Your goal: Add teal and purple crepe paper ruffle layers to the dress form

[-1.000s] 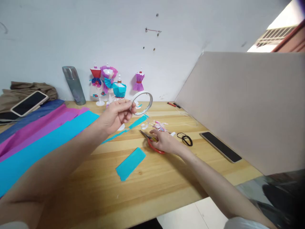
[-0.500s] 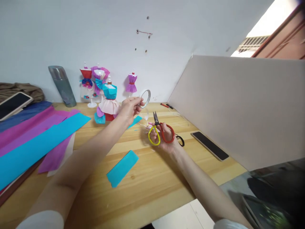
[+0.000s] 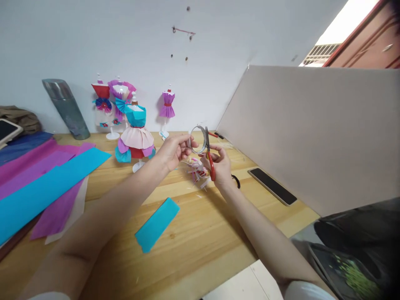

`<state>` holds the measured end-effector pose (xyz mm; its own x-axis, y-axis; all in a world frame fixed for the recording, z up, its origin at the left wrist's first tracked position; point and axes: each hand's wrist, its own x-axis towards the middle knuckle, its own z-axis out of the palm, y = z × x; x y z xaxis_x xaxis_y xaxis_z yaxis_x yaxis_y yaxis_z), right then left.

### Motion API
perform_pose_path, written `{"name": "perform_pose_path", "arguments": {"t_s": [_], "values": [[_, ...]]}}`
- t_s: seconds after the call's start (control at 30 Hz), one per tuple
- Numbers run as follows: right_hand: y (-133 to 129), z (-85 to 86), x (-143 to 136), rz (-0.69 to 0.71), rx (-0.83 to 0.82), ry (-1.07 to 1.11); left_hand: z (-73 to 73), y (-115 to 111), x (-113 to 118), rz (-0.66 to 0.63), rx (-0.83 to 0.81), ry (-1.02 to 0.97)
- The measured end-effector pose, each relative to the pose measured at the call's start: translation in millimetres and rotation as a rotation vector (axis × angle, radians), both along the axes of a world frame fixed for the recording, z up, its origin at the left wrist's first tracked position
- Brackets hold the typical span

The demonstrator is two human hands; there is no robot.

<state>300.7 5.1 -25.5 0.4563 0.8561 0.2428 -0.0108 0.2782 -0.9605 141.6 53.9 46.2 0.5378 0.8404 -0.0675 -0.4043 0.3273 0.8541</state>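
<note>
My left hand (image 3: 176, 152) pinches a thin roll of clear tape (image 3: 198, 139) by its left edge, above the wooden table. Close beside it, my right hand (image 3: 218, 164) holds scissors (image 3: 210, 158) with the dark blades pointing up at the roll's right edge; the red handle shows, and the fingers partly hide the other. Below the hands lies a small heap of pink and white scraps (image 3: 198, 168). A short blue paper strip (image 3: 158, 225) lies flat, nearer to me.
Small dress forms in coloured paper, one in blue and pink (image 3: 136, 135), stand by the wall. A bottle (image 3: 67, 109) and long paper sheets (image 3: 53, 177) are at the left. A dark phone (image 3: 271, 186) lies at the right beside the grey partition (image 3: 306, 137).
My right hand has raised and turned the scissors, bringing the blades to the tape roll. My left hand has shifted slightly right and down with the roll. The view has moved a little.
</note>
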Motion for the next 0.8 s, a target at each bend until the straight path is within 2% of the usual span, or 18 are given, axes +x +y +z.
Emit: {"name": "perform_pose_path", "arguments": {"t_s": [0.17, 0.47, 0.63, 0.73, 0.8], "values": [[-4, -1.0, -7, -0.065, 0.040, 0.048, -4.3, 2, 1, 0.016, -0.002, -0.068], [-20, -13.1, -24, 0.158, -0.027, 0.081, -19.7, 12, 5, 0.117, 0.159, -0.174], [-21, -16.2, -11, 0.217, -0.071, 0.116, -27.2, 20, 8, 0.087, 0.223, -0.180], [-22, -12.2, 2, 0.189, 0.003, 0.123, -30.0, 23, 9, 0.087, 0.244, -0.187], [-26, -8.8, 11, 0.229, 0.060, 0.140, -30.9, 24, 9, 0.091, 0.259, -0.191]]}}
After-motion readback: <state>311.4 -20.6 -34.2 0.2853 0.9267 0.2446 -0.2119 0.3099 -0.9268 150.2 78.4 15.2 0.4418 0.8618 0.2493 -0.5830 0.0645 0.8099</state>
